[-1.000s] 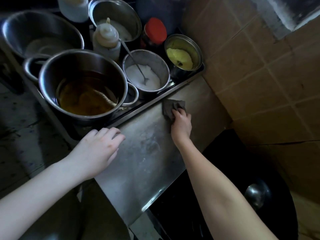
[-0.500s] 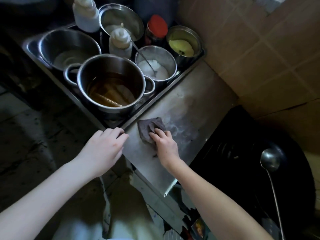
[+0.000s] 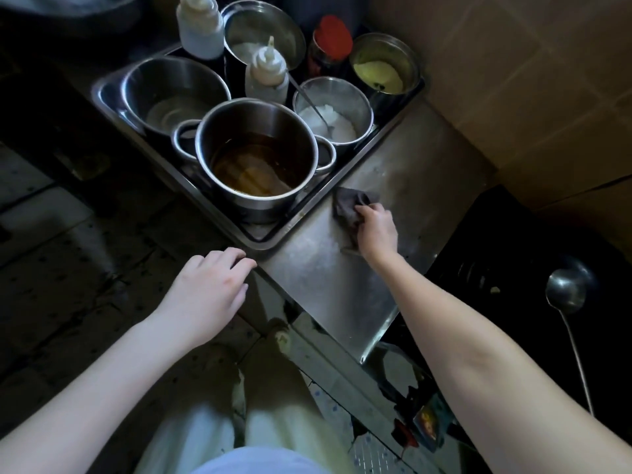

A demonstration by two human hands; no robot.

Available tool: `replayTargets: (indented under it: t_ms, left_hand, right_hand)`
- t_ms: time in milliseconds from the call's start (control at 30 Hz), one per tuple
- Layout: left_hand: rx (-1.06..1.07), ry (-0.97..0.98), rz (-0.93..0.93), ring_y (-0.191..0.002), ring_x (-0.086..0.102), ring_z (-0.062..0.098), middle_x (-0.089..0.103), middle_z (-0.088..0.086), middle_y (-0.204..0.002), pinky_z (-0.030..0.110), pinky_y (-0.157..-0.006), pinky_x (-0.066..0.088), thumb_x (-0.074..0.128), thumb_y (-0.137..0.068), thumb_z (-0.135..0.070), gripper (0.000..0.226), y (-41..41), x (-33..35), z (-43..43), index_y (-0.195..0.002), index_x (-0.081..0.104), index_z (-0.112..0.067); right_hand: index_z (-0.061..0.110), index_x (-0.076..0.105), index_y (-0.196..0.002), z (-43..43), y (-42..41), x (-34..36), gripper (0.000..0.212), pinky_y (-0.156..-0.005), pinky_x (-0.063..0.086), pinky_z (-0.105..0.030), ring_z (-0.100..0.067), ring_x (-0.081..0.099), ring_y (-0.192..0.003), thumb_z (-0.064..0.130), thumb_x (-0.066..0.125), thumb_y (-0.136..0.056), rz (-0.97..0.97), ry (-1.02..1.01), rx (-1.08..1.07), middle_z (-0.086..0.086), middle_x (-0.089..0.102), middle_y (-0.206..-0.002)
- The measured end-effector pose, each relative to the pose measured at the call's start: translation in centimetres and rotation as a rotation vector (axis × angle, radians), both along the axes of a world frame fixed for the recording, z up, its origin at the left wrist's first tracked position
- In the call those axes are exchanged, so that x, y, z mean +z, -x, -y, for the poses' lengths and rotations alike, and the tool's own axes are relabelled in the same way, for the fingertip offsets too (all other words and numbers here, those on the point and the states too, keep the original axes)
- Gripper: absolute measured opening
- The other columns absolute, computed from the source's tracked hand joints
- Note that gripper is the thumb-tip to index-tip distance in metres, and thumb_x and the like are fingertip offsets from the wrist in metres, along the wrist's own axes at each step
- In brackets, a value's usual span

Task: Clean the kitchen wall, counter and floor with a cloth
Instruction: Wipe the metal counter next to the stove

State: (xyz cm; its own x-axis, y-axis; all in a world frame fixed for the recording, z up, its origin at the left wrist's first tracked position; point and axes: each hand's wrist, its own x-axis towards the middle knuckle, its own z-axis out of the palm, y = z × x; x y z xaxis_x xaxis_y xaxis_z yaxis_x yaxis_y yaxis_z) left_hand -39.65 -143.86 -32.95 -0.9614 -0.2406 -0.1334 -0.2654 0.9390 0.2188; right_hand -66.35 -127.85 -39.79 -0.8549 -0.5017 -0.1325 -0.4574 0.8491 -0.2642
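The large round steel pot (image 3: 256, 155) of brown liquid stands in a shallow steel tray (image 3: 263, 242) among smaller steel bowls. Just right of the pot, the crumpled dark grey cloth (image 3: 349, 203) lies on the dull steel table (image 3: 342, 289), beside the tray's rim. The right hand (image 3: 376, 230) has its fingers curled over the cloth and pushes it against the metal. In front of the pot, the left hand (image 3: 205, 292) is released, its fingers loosely stretched towards the table's corner, holding nothing. Far right of the pot, a long steel ladle (image 3: 566, 289) rests in the dark.
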Motion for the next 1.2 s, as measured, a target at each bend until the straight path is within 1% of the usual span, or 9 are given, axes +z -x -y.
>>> replayTargets:
  t_ms: [133, 233, 300, 400, 500, 700, 800, 967, 1200]
  left_hand:
    - [0.002, -0.002, 0.023, -0.095, 0.066, 0.026, 0.066, 0.009, -0.112, 0.038, -0.072, 0.054, 0.071, -0.079, -0.02, 0.035, -0.4, 0.1, 0.2, -0.112, 0.067, -0.011]
    - [-0.007, -0.007, 0.027, -0.101, 0.064, 0.026, 0.063, 0.008, -0.116, 0.038, -0.077, 0.053, 0.067, -0.083, -0.022, 0.035, -0.4, 0.1, 0.2, -0.117, 0.065, -0.012]
    - [-0.01, -0.011, 0.034, -0.104, 0.062, 0.025, 0.062, 0.007, -0.12, 0.037, -0.08, 0.052, 0.064, -0.085, -0.023, 0.036, -0.4, 0.2, 0.2, -0.119, 0.063, -0.013]
    - [-0.027, -0.016, 0.034, -0.105, 0.062, 0.025, 0.061, 0.007, -0.12, 0.037, -0.08, 0.052, 0.064, -0.085, -0.024, 0.035, -0.4, 0.4, 0.3, -0.119, 0.063, -0.014]
    - [-0.071, -0.02, 0.021, -0.101, 0.063, 0.026, 0.062, 0.007, -0.117, 0.037, -0.077, 0.051, 0.065, -0.084, -0.022, 0.034, -0.1, 0.4, 0.4, -0.117, 0.063, -0.013]
    - [-0.165, -0.029, 0.018, -0.103, 0.061, 0.026, 0.061, 0.007, -0.12, 0.037, -0.079, 0.05, 0.062, -0.086, -0.023, 0.034, 0.2, 0.2, 0.3, -0.119, 0.061, -0.014]
    - [-0.225, -0.02, 0.031, -0.103, 0.061, 0.027, 0.06, 0.008, -0.12, 0.036, -0.077, 0.049, 0.063, -0.085, -0.022, 0.035, 0.4, 0.2, 0.3, -0.118, 0.062, -0.013]
    - [-0.343, -0.027, 0.032, -0.106, 0.058, 0.027, 0.056, 0.007, -0.124, 0.037, -0.081, 0.049, 0.055, -0.09, -0.022, 0.033, 1.2, 0.3, -0.2, -0.122, 0.058, -0.014]
    - [-0.517, 0.013, 0.035, -0.11, 0.053, 0.025, 0.052, 0.003, -0.125, 0.036, -0.085, 0.044, 0.043, -0.094, -0.026, 0.03, 3.6, 0.2, -2.3, -0.122, 0.051, -0.017]
  right_hand:
    - [0.015, 0.056, -0.127, 1.4, -3.9, -0.1, 0.049, -0.085, 0.044, -0.044, -0.034, 0.042, -0.112, -0.003, 0.053, -0.082, 0.035, 0.014, -0.01, -0.012, 0.051, -0.13]
    - [0.015, 0.058, -0.126, 1.5, -8.0, 0.0, 0.046, -0.085, 0.047, -0.048, -0.034, 0.042, -0.116, -0.002, 0.053, -0.084, 0.039, 0.032, 0.086, -0.011, 0.051, -0.132]
    - [0.017, 0.059, -0.124, 1.0, -10.4, 0.1, 0.042, -0.08, 0.049, -0.046, -0.033, 0.043, -0.115, 0.002, 0.055, -0.085, 0.03, -0.002, 0.176, -0.01, 0.052, -0.132]
    - [0.017, 0.057, -0.125, -0.1, -12.4, 0.2, 0.048, -0.08, 0.049, -0.042, -0.031, 0.044, -0.113, 0.006, 0.065, -0.079, 0.045, -0.065, 0.286, -0.006, 0.051, -0.132]
    - [0.018, 0.057, -0.127, -1.5, -12.8, 0.4, 0.048, -0.081, 0.049, -0.039, -0.029, 0.045, -0.11, 0.003, 0.063, -0.082, 0.023, -0.108, 0.307, -0.005, 0.051, -0.133]
    - [0.019, 0.057, -0.124, -4.9, -13.9, 0.3, 0.058, -0.075, 0.05, -0.036, -0.028, 0.044, -0.108, 0.0, 0.07, -0.071, 0.035, -0.096, 0.185, -0.001, 0.049, -0.133]
    - [0.02, 0.055, -0.127, -6.3, -14.6, 0.2, 0.061, -0.083, 0.049, -0.038, -0.027, 0.043, -0.111, -0.003, 0.067, -0.071, 0.037, -0.069, 0.109, -0.001, 0.047, -0.137]
    - [0.015, 0.054, -0.131, -6.5, -16.3, 0.5, 0.065, -0.104, 0.039, -0.043, -0.033, 0.042, -0.127, -0.011, 0.063, -0.072, -0.002, 0.004, 0.04, -0.017, 0.043, -0.143]
    - [0.009, 0.055, -0.129, -8.4, -19.9, 2.4, 0.055, -0.107, 0.036, -0.044, -0.036, 0.045, -0.125, -0.011, 0.059, -0.077, -0.112, 0.033, -0.136, -0.018, 0.05, -0.137]
